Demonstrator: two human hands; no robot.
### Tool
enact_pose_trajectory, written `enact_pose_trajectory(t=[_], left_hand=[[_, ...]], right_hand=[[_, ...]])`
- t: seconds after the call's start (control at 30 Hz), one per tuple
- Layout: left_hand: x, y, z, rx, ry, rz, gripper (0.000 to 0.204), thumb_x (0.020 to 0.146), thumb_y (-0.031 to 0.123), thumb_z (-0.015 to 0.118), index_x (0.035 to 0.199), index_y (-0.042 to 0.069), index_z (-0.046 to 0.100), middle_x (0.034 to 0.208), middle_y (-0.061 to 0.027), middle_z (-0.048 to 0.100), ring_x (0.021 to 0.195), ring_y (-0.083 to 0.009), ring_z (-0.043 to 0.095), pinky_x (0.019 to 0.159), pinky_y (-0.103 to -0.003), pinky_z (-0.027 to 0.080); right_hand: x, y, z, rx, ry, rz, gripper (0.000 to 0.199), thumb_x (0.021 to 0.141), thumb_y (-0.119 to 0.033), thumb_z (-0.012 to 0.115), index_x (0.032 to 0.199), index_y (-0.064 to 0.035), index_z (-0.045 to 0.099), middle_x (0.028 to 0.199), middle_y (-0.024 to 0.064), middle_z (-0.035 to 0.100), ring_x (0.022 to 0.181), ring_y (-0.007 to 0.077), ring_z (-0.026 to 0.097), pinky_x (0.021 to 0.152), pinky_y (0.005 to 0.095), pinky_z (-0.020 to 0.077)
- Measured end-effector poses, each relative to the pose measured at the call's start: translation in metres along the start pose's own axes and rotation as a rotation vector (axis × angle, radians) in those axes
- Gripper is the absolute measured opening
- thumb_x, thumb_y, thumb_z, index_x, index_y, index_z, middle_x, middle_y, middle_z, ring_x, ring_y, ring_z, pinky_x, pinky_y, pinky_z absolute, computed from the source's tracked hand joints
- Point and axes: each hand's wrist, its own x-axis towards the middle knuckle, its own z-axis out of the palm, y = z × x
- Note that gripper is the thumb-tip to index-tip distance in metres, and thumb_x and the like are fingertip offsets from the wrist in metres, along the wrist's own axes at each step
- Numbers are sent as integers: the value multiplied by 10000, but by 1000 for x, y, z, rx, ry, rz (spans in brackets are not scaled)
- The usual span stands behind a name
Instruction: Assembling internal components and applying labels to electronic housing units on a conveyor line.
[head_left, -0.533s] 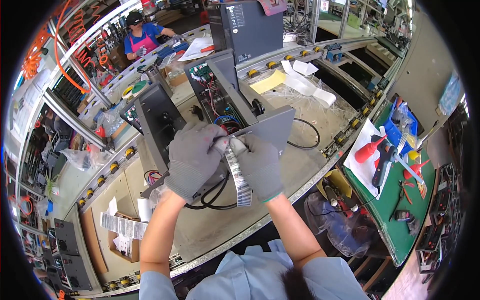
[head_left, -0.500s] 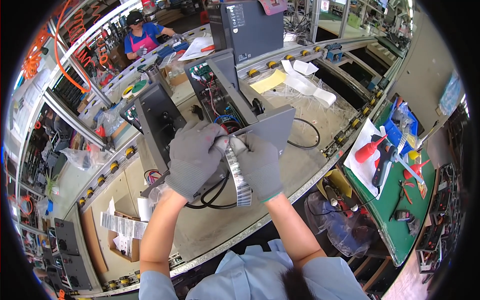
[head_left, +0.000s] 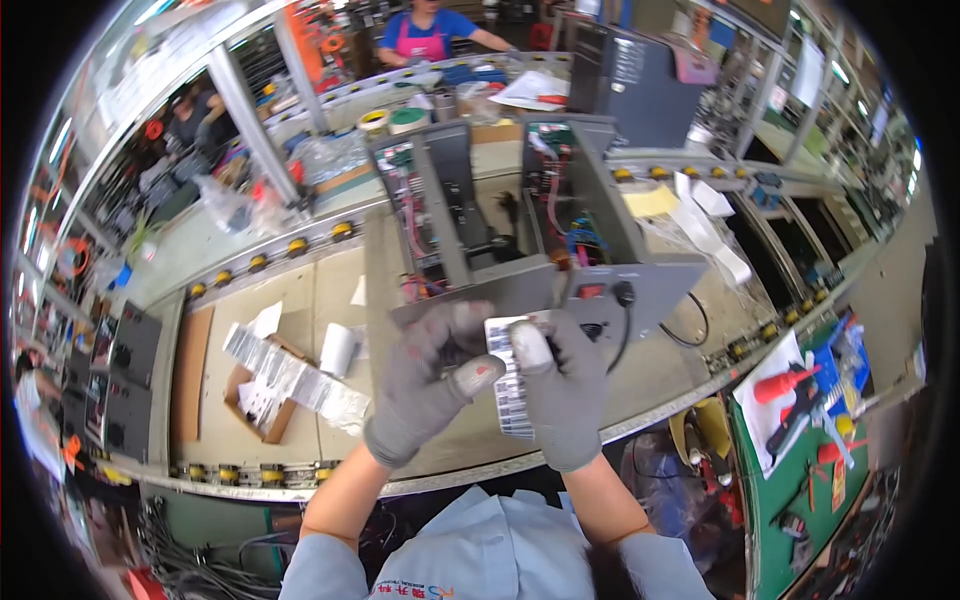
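Between my gloved hands is a strip of printed labels (head_left: 513, 400), hanging down in front of the units. My right hand (head_left: 562, 385) pinches its upper part, thumb on the front face. Just left of the strip, my left hand (head_left: 425, 375) has its thumb apart from its blurred, half-curled fingers. I make out nothing in its grip. Behind the right hand stands an open dark metal unit (head_left: 655, 290) with wires, a circuit board and a black cable plugged into its panel. A second open unit (head_left: 455, 215) stands left of it, behind my left hand.
On the bench left lie a silvery label sheet (head_left: 290, 370), a small cardboard box (head_left: 245, 405) and a white roll (head_left: 338, 350). Roller rails (head_left: 300, 245) border the work surface. A green side table (head_left: 790, 510) at right bears tools and red bottles. A co-worker (head_left: 425, 40) stands across.
My view has swung left. Both hands have come back from the unit's panel with the label strip, and my left hand's thumb has parted from its fingers.
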Motion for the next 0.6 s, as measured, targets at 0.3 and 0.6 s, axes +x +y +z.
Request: enact_pose_trajectory(t=[0.3, 0.6], left_hand=[[-34, -22, -55, -140, 195, -184, 147, 869, 118, 619, 946, -4, 596, 796, 14, 587, 670, -34, 499, 598, -184, 417], [-19, -33, -71, 431, 89, 61, 184, 838, 202, 627, 880, 23, 624, 734, -115, 584, 612, -234, 567, 592, -312, 461]], right_hand=[[-14, 18, 72, 124, -169, 31, 172, 859, -108, 597, 975, 12, 636, 792, 46, 626, 734, 80, 567, 665, 238, 471], [-15, 22, 83, 98, -74, 211, 122, 865, -84, 595, 894, 23, 645, 695, 0, 593, 630, 41, 480, 566, 217, 415]])
